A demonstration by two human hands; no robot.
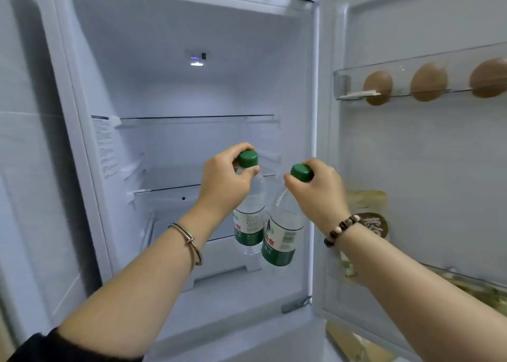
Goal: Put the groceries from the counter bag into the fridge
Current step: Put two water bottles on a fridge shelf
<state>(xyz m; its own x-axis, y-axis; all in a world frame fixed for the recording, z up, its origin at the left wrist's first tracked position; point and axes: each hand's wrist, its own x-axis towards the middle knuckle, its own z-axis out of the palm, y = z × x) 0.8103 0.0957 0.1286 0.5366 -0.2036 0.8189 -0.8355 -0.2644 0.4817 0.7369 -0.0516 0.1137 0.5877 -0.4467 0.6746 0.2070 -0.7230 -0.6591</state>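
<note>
Your forearms are filling the foreground: your left hand (225, 182) is pinching the left water bottle (251, 216) by its cap, your right hand (319, 190) the right water bottle (282, 232), both hanging near-upright before the open fridge (164, 87), the left one nearer the shelves.

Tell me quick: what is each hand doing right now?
Left hand: closed, holding the left water bottle by its green-capped neck.
Right hand: closed, holding the right water bottle the same way.
</note>
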